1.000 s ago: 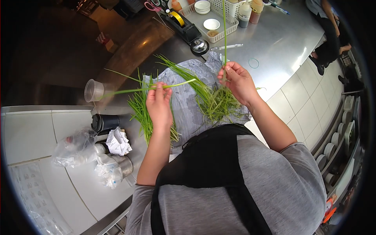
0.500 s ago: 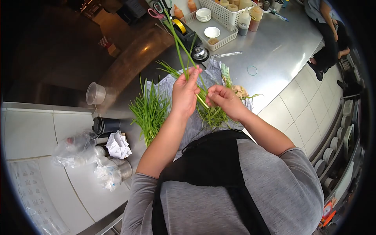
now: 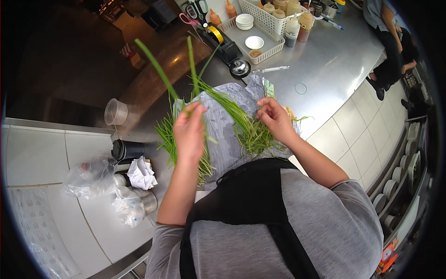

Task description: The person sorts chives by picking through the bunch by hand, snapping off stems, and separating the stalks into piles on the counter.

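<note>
My left hand is closed around a few long chive stalks, which stick up past the fingers and look blurred. Under and beside it lies a pile of chives, pale ends toward my body. My right hand has its fingers curled and thumb drawn in; whether a scrap is pinched there I cannot make out. Just below that hand is a heap of tangled green trimmings. More long chives extend from the heap toward the back left. All rest on a crumpled grey sheet.
A tape dispenser, call bell and white basket with small dishes stand behind. A clear cup, black-lidded tumbler and plastic bags are at left. Two people sit at the far right.
My left hand has moved left and toward my body with the stalks, over the chive pile. My right hand has parted from those stalks and stays near the trimmings.
</note>
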Tool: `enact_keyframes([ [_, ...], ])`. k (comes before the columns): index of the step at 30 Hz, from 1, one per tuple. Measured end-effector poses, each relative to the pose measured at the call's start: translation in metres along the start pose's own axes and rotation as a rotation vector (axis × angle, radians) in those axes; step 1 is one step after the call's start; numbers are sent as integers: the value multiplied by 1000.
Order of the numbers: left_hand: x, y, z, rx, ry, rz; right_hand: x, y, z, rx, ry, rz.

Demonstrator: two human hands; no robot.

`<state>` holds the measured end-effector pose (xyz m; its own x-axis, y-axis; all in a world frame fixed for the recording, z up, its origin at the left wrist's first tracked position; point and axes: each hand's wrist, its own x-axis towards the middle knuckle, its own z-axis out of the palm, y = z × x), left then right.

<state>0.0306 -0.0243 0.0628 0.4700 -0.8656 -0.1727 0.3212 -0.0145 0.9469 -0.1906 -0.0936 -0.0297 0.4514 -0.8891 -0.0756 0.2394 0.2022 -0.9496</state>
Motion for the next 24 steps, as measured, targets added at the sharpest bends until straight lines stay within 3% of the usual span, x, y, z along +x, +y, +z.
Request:
enact_keyframes([
  [2,-2,-2,-42,186,145,123,-5,-9,-1,-515,-9,-165],
  [3,-4,-4,-67,319,202,144,-5,-7,-3,-512,-15,-152],
  [5,-9,-13,-112,460,264,147,0,-3,-10,-994,-126,-477],
  [8,-21,-32,-157,686,326,116,5,-13,-6,-1081,-35,-598],
  [10,-25,-40,-173,886,410,272,5,-43,1,-1081,-22,-630],
  [12,-34,-25,-155,772,419,194,2,-79,8,-908,1,-556],
  [13,-38,-16,-142,413,313,120,-3,-90,11,-908,-4,-558],
  [14,-42,-7,-128,55,202,49,-10,-98,12,-848,41,-681],
  [16,-43,2,-98,-87,159,3,-11,-98,16,-780,83,-810],
  [18,-37,1,-81,-408,4,-104,-8,-71,20,-822,-66,-664],
  [22,-23,-6,-48,-565,-123,-144,-3,-16,22,-1338,-102,-600],
  [23,-21,-6,-40,-542,-117,-139,-4,-18,24,-1341,-101,-597],
  [24,-22,-7,-31,-541,-117,-146,-7,-27,32,-1111,-112,-586],
])
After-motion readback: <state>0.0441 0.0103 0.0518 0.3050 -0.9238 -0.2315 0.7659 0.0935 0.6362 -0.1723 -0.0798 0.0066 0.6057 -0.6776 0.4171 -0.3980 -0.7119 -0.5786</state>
